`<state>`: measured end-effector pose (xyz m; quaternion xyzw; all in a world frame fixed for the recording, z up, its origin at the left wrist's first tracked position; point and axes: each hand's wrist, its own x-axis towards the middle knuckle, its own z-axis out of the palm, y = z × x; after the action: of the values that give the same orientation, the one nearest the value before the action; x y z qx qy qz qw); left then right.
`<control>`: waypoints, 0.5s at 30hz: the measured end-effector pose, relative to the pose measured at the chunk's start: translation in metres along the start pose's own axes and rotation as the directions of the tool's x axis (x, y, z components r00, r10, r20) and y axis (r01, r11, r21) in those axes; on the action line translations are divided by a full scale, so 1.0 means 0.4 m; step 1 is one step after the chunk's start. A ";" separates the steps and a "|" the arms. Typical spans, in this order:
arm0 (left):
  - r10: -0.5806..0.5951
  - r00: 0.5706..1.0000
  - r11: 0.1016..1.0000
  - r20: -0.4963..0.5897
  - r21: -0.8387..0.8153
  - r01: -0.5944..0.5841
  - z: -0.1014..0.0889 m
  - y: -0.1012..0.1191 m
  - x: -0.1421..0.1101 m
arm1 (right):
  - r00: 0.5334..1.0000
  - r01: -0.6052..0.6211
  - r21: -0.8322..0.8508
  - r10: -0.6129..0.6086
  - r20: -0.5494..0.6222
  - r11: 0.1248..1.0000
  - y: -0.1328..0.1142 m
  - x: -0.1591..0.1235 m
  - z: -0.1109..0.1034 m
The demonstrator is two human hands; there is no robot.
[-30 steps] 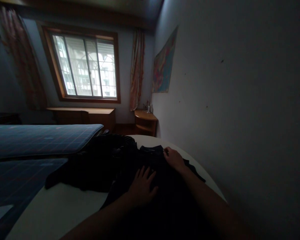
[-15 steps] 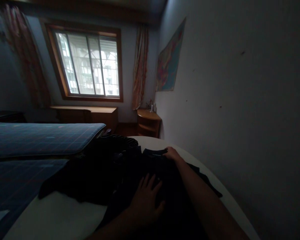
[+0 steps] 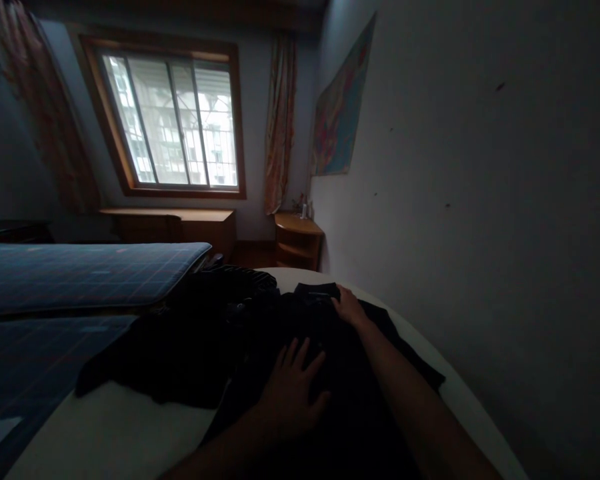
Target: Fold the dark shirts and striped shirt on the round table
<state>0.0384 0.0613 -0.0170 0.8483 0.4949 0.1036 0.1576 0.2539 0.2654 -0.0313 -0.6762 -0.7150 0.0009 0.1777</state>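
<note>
A dark collared shirt (image 3: 360, 407) lies spread over a round white table (image 3: 125, 427), its collar (image 3: 316, 289) toward the far side. My left hand (image 3: 293, 397) rests flat on the shirt's body with the fingers spread. Farther off, my right hand (image 3: 349, 307) has its fingers closed on the right end of the collar. The sleeve (image 3: 415, 360) on the right reaches toward the table's edge. To the left is more dark cloth (image 3: 175, 360), and in the dim light I cannot tell where it parts from the shirt.
Blue plaid mattresses (image 3: 90, 273) stand at the table's left. A bare wall (image 3: 460, 280) with a map (image 3: 343, 107) runs along the right. Behind the table are a desk (image 3: 205, 223), a corner shelf (image 3: 297, 230) and a window (image 3: 175, 127) with curtains.
The collar lies flatter and the cloth on the right is spread farther out. My right hand has shifted slightly to the right with the collar; my left hand stays nearly in place.
</note>
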 end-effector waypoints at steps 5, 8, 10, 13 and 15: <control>0.090 0.996 0.996 0.020 0.022 -0.091 -0.009 0.000 0.001 | 0.995 0.033 -0.103 -0.023 0.097 0.994 0.035 -0.068 -0.075; 0.090 0.996 0.995 0.018 0.035 -0.091 -0.010 0.001 -0.001 | 0.990 -0.019 -0.184 0.044 0.134 0.983 0.067 -0.113 -0.138; 0.087 0.996 0.995 0.016 0.047 -0.088 -0.008 0.002 -0.002 | 0.984 -0.054 -0.224 0.090 0.157 0.973 0.090 -0.139 -0.176; 0.088 0.996 0.994 0.016 0.069 -0.089 -0.004 0.000 -0.001 | 0.966 -0.084 -0.247 0.140 0.219 0.965 0.116 -0.174 -0.217; 0.093 0.996 0.992 0.016 0.082 -0.094 -0.001 -0.004 0.000 | 0.952 -0.092 -0.245 0.157 0.263 0.965 0.127 -0.199 -0.232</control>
<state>0.0372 0.0621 -0.0171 0.8769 0.4575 0.0850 0.1203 0.3283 0.1705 0.0230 -0.7292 -0.6838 0.0253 -0.0051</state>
